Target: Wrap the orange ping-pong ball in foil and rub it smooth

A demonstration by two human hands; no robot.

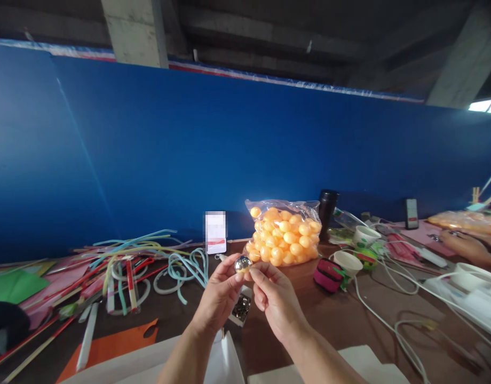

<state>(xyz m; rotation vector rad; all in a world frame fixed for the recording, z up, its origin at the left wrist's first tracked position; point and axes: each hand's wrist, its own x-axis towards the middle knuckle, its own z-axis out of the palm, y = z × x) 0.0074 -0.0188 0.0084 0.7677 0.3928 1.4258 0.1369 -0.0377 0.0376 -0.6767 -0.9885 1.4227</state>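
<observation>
A shiny silver round piece (243, 263), smooth like a ball or dome, is held up in front of me; its exact kind I cannot make out. My left hand (221, 285) is closed on it from the left, thumb along its lower edge. From the right, the thumb and forefinger of my right hand (275, 293) pinch at its lower right edge. Just below and partly behind my hands lies a small white box (242, 305) of small dark, shiny metal pieces. A clear bag of orange balls (283, 237) stands beyond my right hand.
Balloon tubes and strips (125, 272) lie heaped at left, near an orange sheet (113, 344). A phone (216, 234) leans against the blue partition (229, 149). At right are a black bottle (329, 213), a pink pouch (329, 275), paper cups, white cables (373, 304) and another person's hand (461, 245).
</observation>
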